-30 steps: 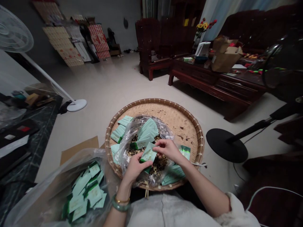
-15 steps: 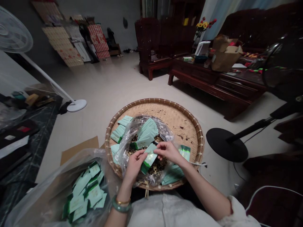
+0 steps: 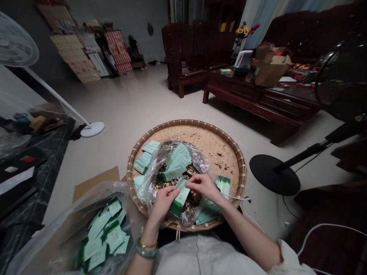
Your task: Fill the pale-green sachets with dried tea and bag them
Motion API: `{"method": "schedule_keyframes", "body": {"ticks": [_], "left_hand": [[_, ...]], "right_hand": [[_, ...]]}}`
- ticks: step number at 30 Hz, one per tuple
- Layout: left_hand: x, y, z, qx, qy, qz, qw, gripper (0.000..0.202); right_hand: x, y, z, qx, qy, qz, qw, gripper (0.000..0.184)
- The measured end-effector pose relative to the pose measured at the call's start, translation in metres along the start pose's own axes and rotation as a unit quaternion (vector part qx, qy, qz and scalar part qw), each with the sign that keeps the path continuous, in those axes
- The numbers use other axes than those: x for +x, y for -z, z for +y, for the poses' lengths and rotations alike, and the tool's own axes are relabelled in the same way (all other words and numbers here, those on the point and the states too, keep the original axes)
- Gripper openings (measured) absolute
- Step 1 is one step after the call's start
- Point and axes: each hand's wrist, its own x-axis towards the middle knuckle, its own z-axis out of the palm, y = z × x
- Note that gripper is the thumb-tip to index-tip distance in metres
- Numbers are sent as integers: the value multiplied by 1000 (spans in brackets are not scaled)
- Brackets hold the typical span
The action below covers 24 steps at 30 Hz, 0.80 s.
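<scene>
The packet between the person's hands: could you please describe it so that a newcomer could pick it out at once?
A round woven tray lies on the floor, a clear plastic bag on it. Over the bag, a pale green packet with a dark green end is pinched between the left hand and right hand. Its neighbours lie in piles; only this one is held up.

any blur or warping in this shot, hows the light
Head view: wide-angle warping stretches the standing fan at the left edge; light is dim, the right side dark; the clear plastic bag shows glare; the left hand, right hand and pale green sachet between them look fairly sharp.
</scene>
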Motion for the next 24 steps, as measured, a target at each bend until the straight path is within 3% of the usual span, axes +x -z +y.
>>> {"method": "schedule_keyframes", "body": {"ticks": [3,6,9,11,13,17,20,24], "left_hand": [[-2,-5,0,-53,26,-7,998,40],[-7,-13,-1,-109,89,-60,988,47],[-9,-17,-4,-141,110,-52,983,47],[-8,-17,-5,-168,101,-18,980,45],[-6,-15,-6,-190,91,11,977,42],[-4,-13,-4,-205,81,42,975,41],[-5,-13,-3,-205,83,41,974,43],[-7,-14,-3,-203,77,31,976,48]], "right_hand": [[1,-1,4,11,13,25,1000,38],[2,2,8,-8,36,49,998,37],[1,12,8,-104,90,82,987,35],[-1,22,8,-230,147,112,956,30],[-4,31,9,-372,182,124,902,23],[-6,37,17,-558,146,123,807,38],[-4,34,22,-603,109,141,777,49],[2,34,24,-614,80,137,773,55]]}}
